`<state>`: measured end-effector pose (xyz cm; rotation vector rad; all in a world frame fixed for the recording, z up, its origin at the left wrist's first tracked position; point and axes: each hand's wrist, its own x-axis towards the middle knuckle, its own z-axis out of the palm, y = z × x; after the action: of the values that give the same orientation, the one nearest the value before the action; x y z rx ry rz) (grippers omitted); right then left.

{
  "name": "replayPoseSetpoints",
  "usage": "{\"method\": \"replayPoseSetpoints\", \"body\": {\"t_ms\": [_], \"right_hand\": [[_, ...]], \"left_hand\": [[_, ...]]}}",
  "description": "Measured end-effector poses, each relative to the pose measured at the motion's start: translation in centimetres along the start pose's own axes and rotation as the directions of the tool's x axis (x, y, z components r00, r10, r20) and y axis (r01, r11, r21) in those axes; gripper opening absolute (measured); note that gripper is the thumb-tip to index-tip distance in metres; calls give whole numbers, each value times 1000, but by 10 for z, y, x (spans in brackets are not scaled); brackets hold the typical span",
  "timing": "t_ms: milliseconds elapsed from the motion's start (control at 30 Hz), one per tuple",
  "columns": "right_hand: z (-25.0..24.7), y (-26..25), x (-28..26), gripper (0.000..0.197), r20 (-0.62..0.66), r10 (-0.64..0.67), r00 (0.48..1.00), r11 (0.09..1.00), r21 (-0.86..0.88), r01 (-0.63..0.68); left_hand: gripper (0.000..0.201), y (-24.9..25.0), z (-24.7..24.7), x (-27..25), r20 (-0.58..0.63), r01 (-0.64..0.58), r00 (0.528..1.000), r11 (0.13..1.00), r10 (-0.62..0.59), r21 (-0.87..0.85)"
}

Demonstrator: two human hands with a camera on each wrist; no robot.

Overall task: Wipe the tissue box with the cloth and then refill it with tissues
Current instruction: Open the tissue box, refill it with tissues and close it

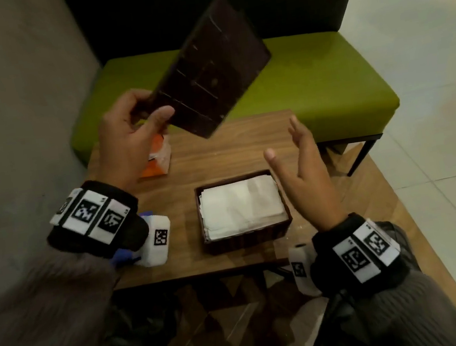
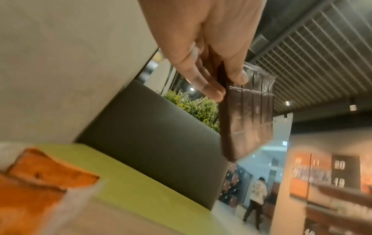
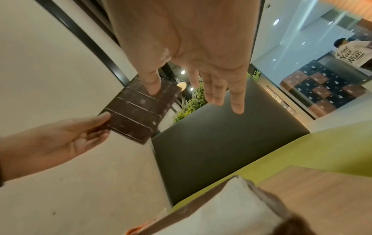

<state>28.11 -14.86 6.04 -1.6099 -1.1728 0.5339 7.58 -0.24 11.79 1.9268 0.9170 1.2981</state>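
Booth corner: grey wall to the left, dark seat back behind, green bench seat (image 1: 310,79) across the far side, and in front of it the wood-grain counter (image 1: 218,156) carrying the work. On the counter, nearest the person, sits the dark wooden tissue box (image 1: 247,239), lid off, upright; a white stack of tissues (image 1: 240,203) lies inside and reaches about to the rim. Judgement: refill looks done or nearly so; the step in hand is closing the box. The lid (image 1: 212,69), a flat dark slatted panel, is up in the air above the far side of the counter, tilted, well apart from the box. Left hand (image 1: 130,133) pinches it at one corner, thumb on the upper face and fingers underneath, as the left wrist view confirms. Right hand (image 1: 305,170) hovers just right of the box, fingers straight and spread, holding nothing. An orange tissue packet (image 1: 157,160) lies at the far left of the counter, partly hidden by the left hand. Cloth: cannot identify with certainty. Next move, as I judge: bring the lid down level, square its edges to the box walls, and steady it with the free hand.
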Motion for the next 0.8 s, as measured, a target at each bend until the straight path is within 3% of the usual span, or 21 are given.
{"method": "replayPoseSetpoints", "body": {"t_ms": [100, 200, 300, 367, 467, 600, 700, 800], "right_hand": [[-3, -10, 0, 56, -69, 11, 998, 979, 202, 4], [-6, -12, -6, 28, -51, 82, 995, 948, 311, -63], [1, 7, -11, 19, 16, 198, 980, 963, 184, -198], [8, 24, -13, 13, 30, 255, 967, 966, 40, -256], [17, 41, -17, 11, -31, 285, 958, 959, -4, -285], [22, 50, -21, 15, -103, 294, 950, 951, -70, -302], [25, 58, -19, 14, -121, 301, 946, 946, -90, -312], [29, 63, -19, 9, -100, 342, 934, 936, -57, -349]], "left_hand": [[12, 6, 4, -20, 96, 155, 986, 963, -137, -219], [17, -14, 15, -40, 193, 307, 944, 929, -269, -205], [19, -37, 25, -58, 280, 473, 864, 866, -419, -162], [15, -47, 33, -68, 248, 519, 836, 852, -489, -72], [9, -54, 46, -80, 107, 516, 845, 851, -524, 95], [10, -60, 63, -89, -8, 415, 905, 880, -425, 233], [15, -66, 72, -90, -36, 310, 949, 899, -314, 311], [17, -70, 77, -87, -17, 280, 954, 874, -298, 398]]}}
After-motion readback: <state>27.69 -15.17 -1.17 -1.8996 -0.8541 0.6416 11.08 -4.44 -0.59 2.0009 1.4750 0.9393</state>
